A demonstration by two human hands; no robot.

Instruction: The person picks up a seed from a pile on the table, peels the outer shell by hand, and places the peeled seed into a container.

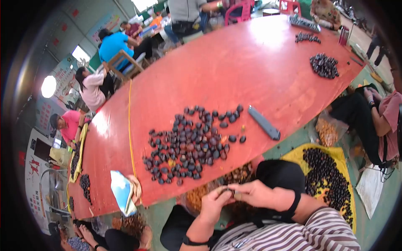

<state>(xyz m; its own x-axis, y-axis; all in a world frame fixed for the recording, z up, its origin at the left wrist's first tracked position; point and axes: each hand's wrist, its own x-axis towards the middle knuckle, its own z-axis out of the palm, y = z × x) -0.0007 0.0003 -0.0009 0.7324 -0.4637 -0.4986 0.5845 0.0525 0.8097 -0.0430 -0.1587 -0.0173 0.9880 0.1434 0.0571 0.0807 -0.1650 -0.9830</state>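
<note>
My left hand (212, 205) and my right hand (253, 194) meet low in front of me, below the table's near edge. Their fingers pinch together on a small dark nut-like piece (228, 191), mostly covered by the fingertips. Beneath the hands lies a clear bag of orange-brown pieces (196, 197), with dark shell-like bits (239, 173) beside it. On the red table (188, 79) just beyond spreads a loose pile of similar dark round pieces (190, 142). A grey flat-sided tool or case (264, 122) lies right of the pile.
A yellow sack (349, 167) bearing many dark pieces is on the floor at right. A blue-and-white cloth or packet (121, 192) sits at the table's left edge, near a yellow cord (130, 125). Several people sit around; another dark pile (324, 66) is at far right.
</note>
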